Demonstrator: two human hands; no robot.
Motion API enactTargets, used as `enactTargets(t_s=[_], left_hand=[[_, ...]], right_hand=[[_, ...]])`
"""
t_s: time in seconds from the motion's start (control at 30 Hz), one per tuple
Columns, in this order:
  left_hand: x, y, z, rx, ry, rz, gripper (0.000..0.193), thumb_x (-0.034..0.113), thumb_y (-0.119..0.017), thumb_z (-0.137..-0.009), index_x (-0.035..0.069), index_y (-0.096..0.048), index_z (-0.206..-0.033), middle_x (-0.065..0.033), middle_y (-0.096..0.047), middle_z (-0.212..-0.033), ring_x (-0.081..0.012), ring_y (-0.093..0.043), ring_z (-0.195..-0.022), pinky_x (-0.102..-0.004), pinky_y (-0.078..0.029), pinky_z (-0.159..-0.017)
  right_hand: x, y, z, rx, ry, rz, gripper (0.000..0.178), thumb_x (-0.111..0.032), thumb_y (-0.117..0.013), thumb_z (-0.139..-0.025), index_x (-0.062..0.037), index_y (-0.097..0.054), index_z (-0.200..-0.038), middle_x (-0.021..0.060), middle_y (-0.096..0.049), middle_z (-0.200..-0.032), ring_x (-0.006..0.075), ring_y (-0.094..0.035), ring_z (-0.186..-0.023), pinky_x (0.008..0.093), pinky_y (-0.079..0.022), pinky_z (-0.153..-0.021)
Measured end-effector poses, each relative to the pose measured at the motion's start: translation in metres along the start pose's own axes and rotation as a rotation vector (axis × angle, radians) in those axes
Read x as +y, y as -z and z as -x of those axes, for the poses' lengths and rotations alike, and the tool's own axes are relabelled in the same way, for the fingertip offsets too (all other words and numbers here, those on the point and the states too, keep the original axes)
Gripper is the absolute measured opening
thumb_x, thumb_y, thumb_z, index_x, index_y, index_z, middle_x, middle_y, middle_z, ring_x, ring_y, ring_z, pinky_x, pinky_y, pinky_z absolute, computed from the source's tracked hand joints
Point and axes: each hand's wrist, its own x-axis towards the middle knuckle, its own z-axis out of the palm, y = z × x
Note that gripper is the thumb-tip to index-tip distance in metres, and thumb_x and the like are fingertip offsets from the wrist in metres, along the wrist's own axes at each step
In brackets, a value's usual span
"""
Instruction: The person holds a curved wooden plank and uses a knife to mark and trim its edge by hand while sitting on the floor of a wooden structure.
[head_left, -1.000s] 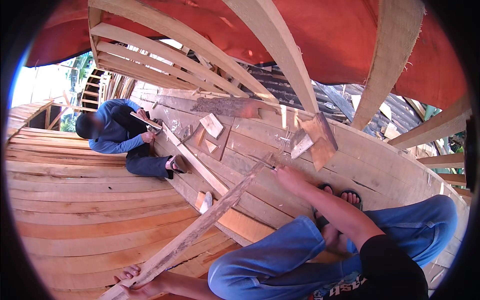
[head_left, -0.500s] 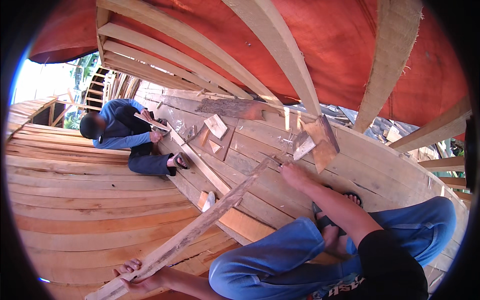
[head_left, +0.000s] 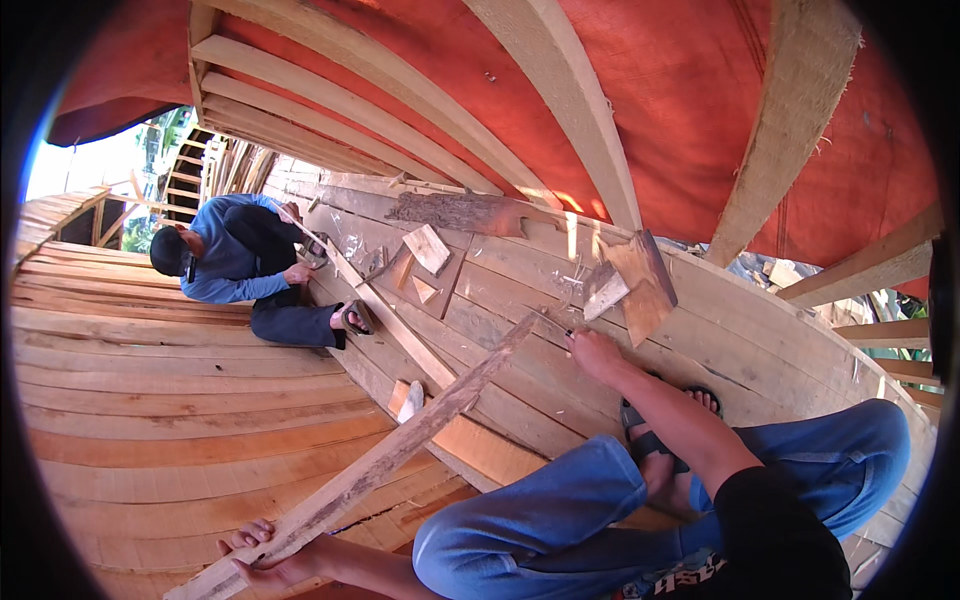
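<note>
A long rough wooden plank (head_left: 400,447) slants from the lower left up to the middle of the view, its face streaked with dark bark. My left hand (head_left: 268,556) is wrapped round its lower end, thumb on one side and fingers on the other. In my right hand (head_left: 592,354) is the handle of a knife (head_left: 549,321), closed in the fist. Its thin blade points toward the plank's far end; whether it touches the wood I cannot tell. My legs in blue jeans are bent beneath my arms.
Wood offcuts (head_left: 428,250) and shavings lie on the plank floor (head_left: 520,270), with a reddish chunk (head_left: 643,290) beyond my right hand. Across from me a crouching person (head_left: 235,250) in blue handles a long strip (head_left: 405,335). Curved ribs (head_left: 570,95) rise before a red tarp (head_left: 680,120).
My right hand has shifted slightly right and down with the knife, away from the plank's far end. The plank and my left hand have barely moved. The other person's head is raised slightly.
</note>
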Motion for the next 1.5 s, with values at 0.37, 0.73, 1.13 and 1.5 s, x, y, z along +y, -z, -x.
enactTargets(t_s=[0.37, 0.73, 1.13, 1.5], left_hand=[[-0.003, 0.012, -0.003, -0.032, -0.015, 0.046, 0.039, 0.031, -0.055, -0.088, -0.003, -0.05, -0.106, -0.004, -0.043, -0.073, -0.0134, -0.044, -0.059, -0.0254, -0.039, -0.053], [0.002, 0.0, 0.003, 0.037, -0.032, -0.037, 0.041, 0.032, -0.056, -0.087, -0.002, -0.049, -0.109, -0.0045, -0.042, -0.074, -0.0137, -0.043, -0.058, -0.0254, -0.038, -0.054], [-0.004, 0.014, -0.004, -0.012, -0.011, -0.013, 0.04, 0.03, -0.056, -0.087, -0.004, -0.049, -0.106, -0.0044, -0.043, -0.073, -0.0138, -0.043, -0.058, -0.0248, -0.037, -0.053], [-0.003, 0.002, -0.001, 0.007, -0.005, 0.023, 0.038, 0.029, -0.058, -0.086, -0.003, -0.049, -0.104, -0.0044, -0.042, -0.072, -0.0143, -0.043, -0.058, -0.025, -0.037, -0.054]], right_hand=[[0.002, -0.006, -0.01, -0.044, 0.06, 0.127, 0.039, -0.028, -0.043, -0.098, 0.0071, -0.061, -0.099, 0.0271, -0.066, -0.093, 0.0404, -0.066, -0.083, 0.0508, -0.053, -0.073], [-0.02, -0.001, -0.001, -0.052, 0.08, 0.072, 0.045, -0.032, -0.04, -0.099, 0.0094, -0.057, -0.1, 0.0291, -0.065, -0.091, 0.0437, -0.065, -0.084, 0.0526, -0.051, -0.075], [0.003, 0.0, 0.002, -0.035, 0.03, 0.051, 0.035, -0.022, -0.045, -0.094, 0.0091, -0.058, -0.105, 0.0279, -0.066, -0.093, 0.0425, -0.066, -0.085, 0.0509, -0.053, -0.075], [0.023, -0.019, -0.023, -0.017, 0.005, 0.014, 0.035, -0.022, -0.044, -0.095, 0.0091, -0.058, -0.103, 0.0309, -0.064, -0.094, 0.0434, -0.065, -0.087, 0.0515, -0.051, -0.077]])
